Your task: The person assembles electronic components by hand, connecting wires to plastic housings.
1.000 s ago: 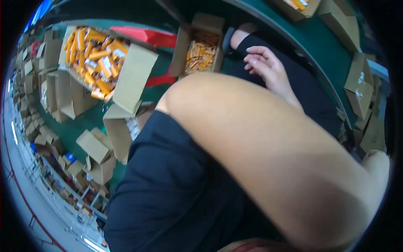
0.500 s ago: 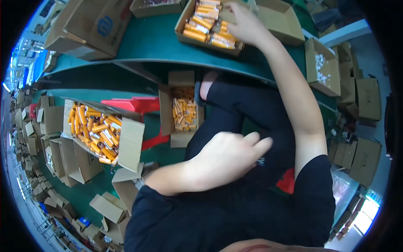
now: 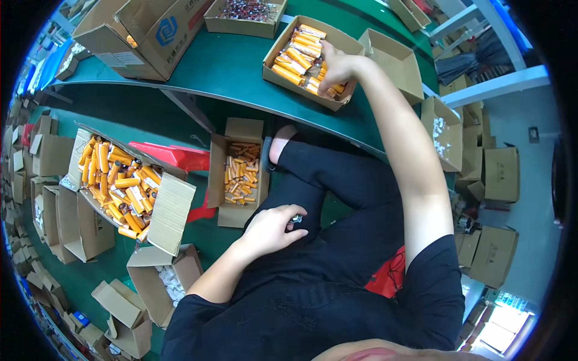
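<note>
From far away, I can't tell if the right hand (image 3: pixel 338 67) has a tube in it, because the hand hides some of the orange tubes (image 3: pixel 294 59) under it. A small shiny thing (image 3: pixel 295 219) pokes out of the left hand (image 3: pixel 272 231), but the fingers cover most of it and I can't name it. The white bits (image 3: pixel 440 131) are too tiny for me. The top edge cuts off the big brown box (image 3: pixel 143 59) and the tray (image 3: pixel 239 26).
</note>
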The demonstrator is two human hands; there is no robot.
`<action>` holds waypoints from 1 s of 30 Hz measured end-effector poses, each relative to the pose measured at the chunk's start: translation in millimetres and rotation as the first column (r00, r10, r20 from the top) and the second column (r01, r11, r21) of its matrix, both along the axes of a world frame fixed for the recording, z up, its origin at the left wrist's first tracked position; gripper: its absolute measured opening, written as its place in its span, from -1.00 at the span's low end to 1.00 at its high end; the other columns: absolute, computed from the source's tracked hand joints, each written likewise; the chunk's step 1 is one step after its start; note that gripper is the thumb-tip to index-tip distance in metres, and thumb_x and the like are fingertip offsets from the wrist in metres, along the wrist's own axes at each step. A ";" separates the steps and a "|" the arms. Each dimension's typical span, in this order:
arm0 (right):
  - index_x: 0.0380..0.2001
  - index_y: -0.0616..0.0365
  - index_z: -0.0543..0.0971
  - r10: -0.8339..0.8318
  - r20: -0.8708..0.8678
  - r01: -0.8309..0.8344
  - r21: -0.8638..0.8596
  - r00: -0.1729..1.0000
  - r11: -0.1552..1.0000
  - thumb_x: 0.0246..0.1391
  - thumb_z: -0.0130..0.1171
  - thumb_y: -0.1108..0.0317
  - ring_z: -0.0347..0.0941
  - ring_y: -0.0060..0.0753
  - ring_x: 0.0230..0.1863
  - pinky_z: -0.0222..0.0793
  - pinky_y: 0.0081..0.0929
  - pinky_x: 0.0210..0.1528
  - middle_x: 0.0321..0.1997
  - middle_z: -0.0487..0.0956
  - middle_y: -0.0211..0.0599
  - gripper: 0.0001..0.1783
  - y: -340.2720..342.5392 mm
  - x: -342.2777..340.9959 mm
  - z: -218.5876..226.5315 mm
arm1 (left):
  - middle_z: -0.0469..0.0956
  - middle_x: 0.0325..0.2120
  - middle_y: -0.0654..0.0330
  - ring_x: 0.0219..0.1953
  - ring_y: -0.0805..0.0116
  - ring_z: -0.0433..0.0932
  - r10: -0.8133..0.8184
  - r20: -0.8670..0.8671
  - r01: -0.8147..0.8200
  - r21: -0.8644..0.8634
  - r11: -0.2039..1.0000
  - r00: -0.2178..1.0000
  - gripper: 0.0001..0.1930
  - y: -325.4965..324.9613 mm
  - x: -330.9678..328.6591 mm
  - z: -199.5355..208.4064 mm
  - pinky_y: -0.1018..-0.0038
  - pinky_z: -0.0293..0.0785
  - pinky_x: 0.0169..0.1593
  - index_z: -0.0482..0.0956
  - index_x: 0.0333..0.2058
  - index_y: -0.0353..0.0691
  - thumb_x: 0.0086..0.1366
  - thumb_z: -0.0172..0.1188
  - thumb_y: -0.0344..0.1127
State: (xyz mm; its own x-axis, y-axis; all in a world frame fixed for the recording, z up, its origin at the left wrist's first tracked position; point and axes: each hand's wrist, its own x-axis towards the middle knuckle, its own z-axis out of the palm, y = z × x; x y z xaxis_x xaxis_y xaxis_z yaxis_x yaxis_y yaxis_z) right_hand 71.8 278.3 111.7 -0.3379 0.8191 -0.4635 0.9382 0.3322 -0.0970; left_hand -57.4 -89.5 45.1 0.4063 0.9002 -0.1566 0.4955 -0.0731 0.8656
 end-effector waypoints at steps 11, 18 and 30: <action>0.59 -0.33 -0.19 0.036 0.049 -0.045 0.196 0.998 0.980 -0.33 0.48 0.22 0.57 0.39 0.02 0.72 -0.11 -0.23 0.28 0.41 0.36 0.45 -28.2 -7.1 -13.1 | 0.69 -0.10 0.06 -0.31 0.15 0.72 0.001 -0.079 0.003 0.060 0.998 0.997 -0.61 8.4 10.9 -13.2 0.31 0.63 -0.15 0.57 0.03 -0.18 0.26 0.32 -0.21; 0.59 -0.41 -0.08 0.026 0.059 -0.045 0.347 0.998 0.937 -0.41 0.48 0.24 0.57 0.41 0.01 0.67 -0.04 -0.20 0.21 0.46 0.38 0.44 -21.7 -10.8 -34.9 | 0.68 -0.09 0.09 -0.31 0.16 0.70 0.035 -0.123 -0.027 0.067 0.997 0.992 -0.61 -6.1 2.9 -26.2 0.33 0.60 -0.16 0.58 0.02 -0.19 0.27 0.33 -0.18; 0.58 -0.30 -0.03 0.037 0.101 -0.067 0.314 0.994 0.947 -0.31 0.43 0.19 0.61 0.30 -0.04 0.63 -0.29 -0.20 0.22 0.47 0.34 0.33 -23.4 -7.5 -25.5 | 0.70 -0.11 0.11 -0.24 0.11 0.70 0.043 -0.081 -0.038 0.062 0.997 0.996 -0.62 -21.3 -4.1 -14.8 0.32 0.59 -0.14 0.61 0.01 -0.20 0.30 0.31 -0.13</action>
State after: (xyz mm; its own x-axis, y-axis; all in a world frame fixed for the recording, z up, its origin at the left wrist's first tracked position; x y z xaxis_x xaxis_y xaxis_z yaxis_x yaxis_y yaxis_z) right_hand 64.3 254.9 86.2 -0.3522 0.9111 -0.2144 0.9186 0.3803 0.1071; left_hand -61.5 -110.7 30.3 0.3571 0.9245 -0.1331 0.5686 -0.1021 0.8162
